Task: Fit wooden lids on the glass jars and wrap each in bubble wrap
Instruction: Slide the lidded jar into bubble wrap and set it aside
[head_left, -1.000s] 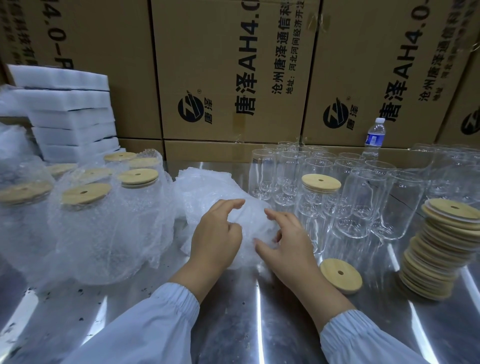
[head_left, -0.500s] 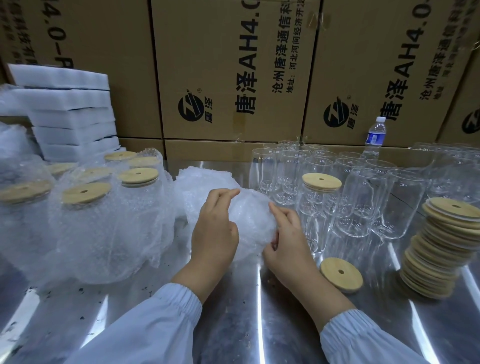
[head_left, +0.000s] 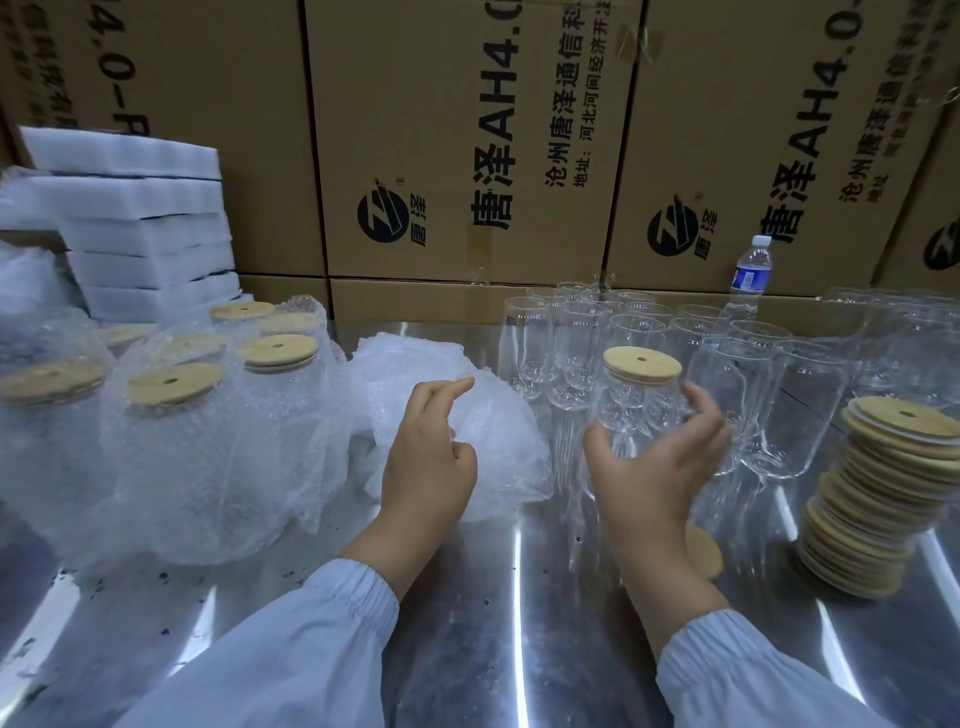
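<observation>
— Where is the person's left hand (head_left: 427, 462)?

— Against the loose bubble wrap (head_left: 498, 441) piled in the middle of the tabletop (head_left: 519, 639). Its fingertips are drawn together at the upper edge of a sheet and look to pinch it, while the lower fingers are curled in.

— And the right hand (head_left: 655, 467)?

— Spread wide and curved round the lidded jar (head_left: 631, 410), thumb on the jar's left side and fingers on its right. The fingers are blurred, but they wrap round the glass and hold it.

— So that jar has its lid on?

— Yes, a wooden lid (head_left: 642, 364) with a small hole sits flat on its mouth. The jar stands upright at the front of the group of empty jars (head_left: 795, 410), just to the right of the bubble wrap.

— Are there other lids about?

— A loose lid (head_left: 705, 552) lies flat on the tabletop, partly hidden behind the right wrist. A tall leaning stack of lids (head_left: 883, 499) stands at the right edge.

— And the finished ones?

— The wrapped jars (head_left: 208, 447) are clustered on the left, each lidded and sheathed in bubble wrap. Behind them is a pile of white foam sheets (head_left: 145, 234).

— What is at the back?

— Printed cardboard boxes (head_left: 467, 130) form a wall, with a water bottle (head_left: 750, 275) standing in front of them beyond the empty jars.
</observation>
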